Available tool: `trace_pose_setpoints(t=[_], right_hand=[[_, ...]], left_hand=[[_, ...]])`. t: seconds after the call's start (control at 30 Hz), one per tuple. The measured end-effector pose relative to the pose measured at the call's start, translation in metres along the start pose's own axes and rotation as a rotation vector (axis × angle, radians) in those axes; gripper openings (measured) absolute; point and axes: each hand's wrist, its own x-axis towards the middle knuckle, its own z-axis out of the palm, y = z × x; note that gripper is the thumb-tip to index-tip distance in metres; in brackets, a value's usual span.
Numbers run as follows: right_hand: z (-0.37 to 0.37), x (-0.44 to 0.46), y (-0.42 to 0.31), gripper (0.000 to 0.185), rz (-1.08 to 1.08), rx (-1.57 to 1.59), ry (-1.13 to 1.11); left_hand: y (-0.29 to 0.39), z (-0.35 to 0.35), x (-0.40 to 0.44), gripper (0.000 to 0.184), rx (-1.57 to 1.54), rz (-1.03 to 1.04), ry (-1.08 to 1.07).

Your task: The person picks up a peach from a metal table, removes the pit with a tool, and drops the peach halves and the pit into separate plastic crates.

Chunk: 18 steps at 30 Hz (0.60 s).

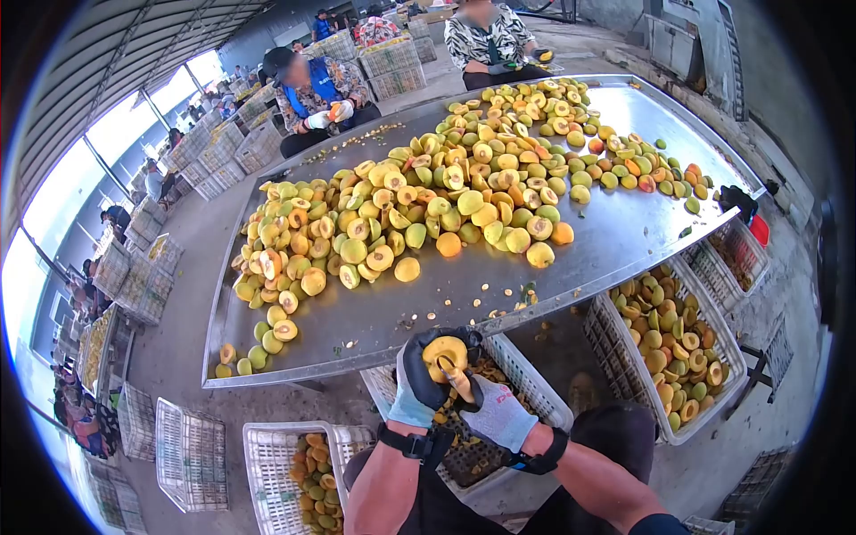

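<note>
My left hand [421, 379], in a grey glove with dark coated fingers, is closed around a halved apricot [444, 354], cut face up. A small pitting tool with a tan handle [460, 383] is gripped in my right hand [496, 412], which wears a similar glove. The tool's upper end meets the middle of the cut face; its tip is hard to make out. Both hands are just off the near edge of the metal table [464, 308]. Beneath them stands a white plastic crate [535, 383] with dark scraps and pits inside, partly hidden by my hands.
A broad heap of apricots [415, 205], many halved, covers much of the table. Crates of apricots stand at my right [669, 357] and left [312, 473]. Two people [325, 98] [490, 45] sit across the table. Stacked crates [214, 152] line the far left.
</note>
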Motion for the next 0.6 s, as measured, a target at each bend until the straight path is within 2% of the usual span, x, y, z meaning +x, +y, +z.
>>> trace_pose_setpoints(t=[0.07, 0.2, 0.27, 0.6], right_hand=[[-0.001, 0.002, 0.002, 0.031, -0.01, -0.007, -0.009], [-0.002, 0.006, 0.0, 0.031, 0.005, -0.064, -0.09], [-0.005, 0.008, -0.004, 0.031, 0.032, -0.108, -0.123], [-0.024, 0.006, -0.022, 0.036, -0.03, -0.214, -0.306]], left_hand=[[-0.005, 0.004, 0.001, 0.035, -0.11, -0.04, 0.018], [-0.001, 0.005, -0.001, 0.029, -0.068, -0.03, 0.102], [0.005, -0.001, 0.001, 0.036, -0.037, -0.05, -0.019], [0.017, -0.013, 0.006, 0.03, 0.077, -0.011, -0.283]])
